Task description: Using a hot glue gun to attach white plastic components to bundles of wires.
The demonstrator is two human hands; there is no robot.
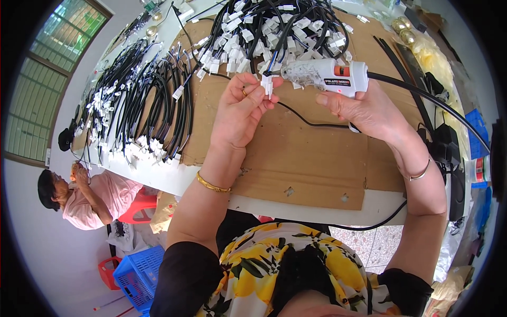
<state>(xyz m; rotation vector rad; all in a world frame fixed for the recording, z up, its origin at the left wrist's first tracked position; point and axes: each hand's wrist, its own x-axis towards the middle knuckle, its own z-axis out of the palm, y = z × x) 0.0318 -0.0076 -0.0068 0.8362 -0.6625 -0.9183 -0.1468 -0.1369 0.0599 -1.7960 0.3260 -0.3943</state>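
- The left hand (242, 105) pinches a small white plastic connector (266, 85) between thumb and fingertips; the other fingers curl in behind it.
- This connector's long axis runs away from the wearer: its wired end points out past the fingertips, its other end back toward the palm side.
- It looks boxy, smooth and matte, with thin blue and black wires (272, 62) at its far end.
- The right hand (369, 108) is wrapped around the grip of a white plastic glue gun (325, 73), thumb along the near side; whether a finger presses the trigger cannot be told.
- The gun lies nearly crosswise, nozzle pointing left at the wired end, just beside the left fingertips; contact cannot be made out.
- Its front barrel looks rough and crinkled, its rear smooth with an orange-red patch; a thick black rubbery cord (422, 92) curves off right of the right fingers.
- Under both hands lies flat brown cardboard (306, 158), scuffed in spots.
- Beyond the left fingers rises a tangled heap of black cables with white connectors (274, 37).
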